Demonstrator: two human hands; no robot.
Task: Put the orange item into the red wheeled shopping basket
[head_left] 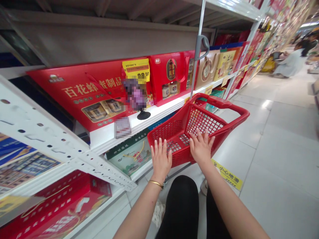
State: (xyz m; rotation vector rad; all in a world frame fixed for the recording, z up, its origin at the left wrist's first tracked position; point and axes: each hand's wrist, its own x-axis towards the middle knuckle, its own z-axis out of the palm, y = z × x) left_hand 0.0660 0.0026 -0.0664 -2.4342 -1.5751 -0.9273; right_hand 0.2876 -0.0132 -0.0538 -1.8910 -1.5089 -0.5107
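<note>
A red plastic shopping basket (204,121) with grid-like holes stands in front of me, and its inside looks bare. My left hand (160,157) lies palm down at the basket's near left rim, fingers stretched out. Fingers spread, my right hand (201,147) is at the near right part of the rim. I cannot tell whether either hand presses on the plastic. Neither holds anything. A thin metal pole with a grey loop (201,46) rises beside the basket's far left corner. A gold bracelet (156,183) circles my left wrist.
White shelving (99,162) runs along the left, bearing red gift boxes (74,91) and a green box (133,157). A blurred purple item on a black base (144,115) stands at the shelf edge. A yellow floor sign (228,174) lies right. A person (290,61) is farther down the aisle.
</note>
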